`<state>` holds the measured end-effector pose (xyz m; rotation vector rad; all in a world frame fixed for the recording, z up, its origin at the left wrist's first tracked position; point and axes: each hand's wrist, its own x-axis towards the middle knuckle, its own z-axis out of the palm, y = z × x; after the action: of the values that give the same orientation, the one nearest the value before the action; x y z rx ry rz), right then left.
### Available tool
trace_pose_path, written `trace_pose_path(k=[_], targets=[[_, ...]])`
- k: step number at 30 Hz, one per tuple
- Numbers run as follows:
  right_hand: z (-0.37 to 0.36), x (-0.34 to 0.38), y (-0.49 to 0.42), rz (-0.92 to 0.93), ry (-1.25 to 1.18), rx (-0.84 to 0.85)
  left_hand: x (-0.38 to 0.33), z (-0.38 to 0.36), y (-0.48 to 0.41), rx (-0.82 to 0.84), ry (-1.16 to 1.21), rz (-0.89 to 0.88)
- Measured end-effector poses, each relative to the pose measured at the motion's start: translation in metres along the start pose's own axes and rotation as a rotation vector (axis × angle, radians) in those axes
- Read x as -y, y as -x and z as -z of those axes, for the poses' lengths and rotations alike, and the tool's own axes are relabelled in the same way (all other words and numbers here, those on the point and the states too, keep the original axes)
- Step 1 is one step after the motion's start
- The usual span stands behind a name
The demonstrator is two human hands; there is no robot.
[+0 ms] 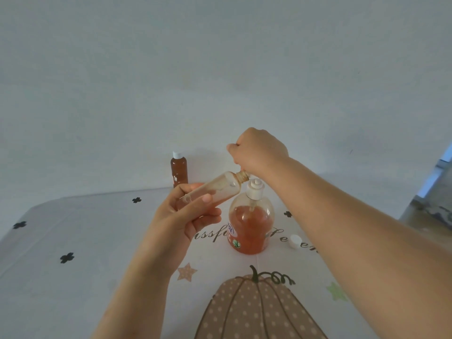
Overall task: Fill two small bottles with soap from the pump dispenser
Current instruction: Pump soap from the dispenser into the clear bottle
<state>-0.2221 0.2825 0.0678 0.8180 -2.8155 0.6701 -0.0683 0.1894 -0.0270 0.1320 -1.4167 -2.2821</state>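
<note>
A pumpkin print point(259, 311) fills the near edge of a pale tablecloth point(73, 228) dotted with black crosses, stars and cursive lettering. Just beyond it, at the centre, stands the pump dispenser point(250, 221), a clear bottle about half full of orange soap, with a white pump collar on top.

The left hand point(188, 216) holds a small bottle point(212, 192) above the table, left of the dispenser, with fingers and thumb wrapped around its lower body. The bottle is uncapped and tilted, its open neck pointing up and right toward the top of the pump.

The right hand point(259, 150) is over the pump top, seen from the back with fingers curled under. Whether it grips the pump head cannot be told.

A loose white cap point(295, 241) lies on the cloth right of the dispenser. At the far left, a second small bottle point(179, 171), brown and capped in white, stands upright.
</note>
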Motion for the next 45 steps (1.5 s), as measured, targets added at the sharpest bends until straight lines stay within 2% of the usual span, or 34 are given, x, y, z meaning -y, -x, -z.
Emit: trace_pose_path(k=[9, 17, 32, 37, 45], targets=[[-0.005, 0.003, -0.001, -0.031, -0.011, 0.071, 0.002, 0.005, -0.003, -0.003, -0.006, 0.010], [-0.017, -0.003, -0.004, -0.047, -0.009, 0.078, 0.004, 0.009, -0.007, -0.002, -0.018, 0.044], [-0.004, -0.001, -0.002, -0.038, -0.046, 0.044, 0.000, 0.002, -0.002, -0.009, -0.032, -0.019], [0.002, 0.003, 0.000, 0.008, 0.015, 0.026, -0.001, -0.003, -0.001, -0.039, -0.011, -0.036], [-0.002, 0.004, -0.001, 0.003, -0.015, 0.049, 0.000, 0.000, -0.002, -0.020, 0.019, -0.006]])
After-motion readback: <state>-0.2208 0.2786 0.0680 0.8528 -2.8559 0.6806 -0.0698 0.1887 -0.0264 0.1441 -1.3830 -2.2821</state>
